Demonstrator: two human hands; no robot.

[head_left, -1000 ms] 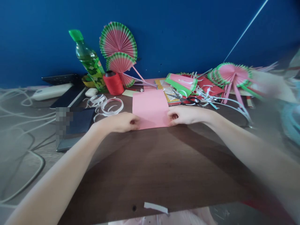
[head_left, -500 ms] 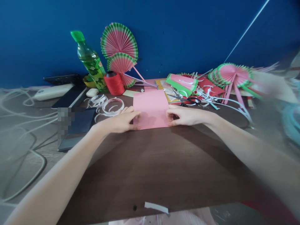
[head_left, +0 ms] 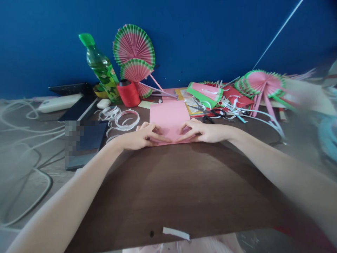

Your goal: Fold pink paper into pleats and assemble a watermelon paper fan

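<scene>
A: First entry, the sheet?

B: Pink sheet of paper (head_left: 168,114), one, lying at mid-width on the tabletop (head_left: 181,186), its near edge towards the person, with a hand at either side

A: Left hand?

B: Left hand (head_left: 147,135), bare, part-open; fingers bent and spread, some tips resting on the sheet's near left part, not clenched

A: Right hand?

B: Right hand (head_left: 206,131), bare, also part-open; fingers spread and pointing inward, tips resting on the near right part, short of the other hand's fingers

A: Items left of the sheet?

B: White ring (head_left: 126,120), with loose curled strips around it; red spool (head_left: 129,95), dark at the top; green-capped bottle (head_left: 101,66), beside the spool; small white case (head_left: 103,103), near the bottle's base

A: Items at the back?

B: Larger fan (head_left: 134,42) and smaller fan (head_left: 135,70), both pleated, pink with green rims, the smaller in front, set before a blue wall (head_left: 197,38)

A: Items right of the sheet?

B: Scissors (head_left: 217,112), dark-handled, just beyond the right hand; folded pink-and-green paper (head_left: 205,93), behind them; a cluster of pleated fans (head_left: 259,82), farther right

A: Front edge?

B: White paper strip (head_left: 176,233), one, lying flat
</scene>
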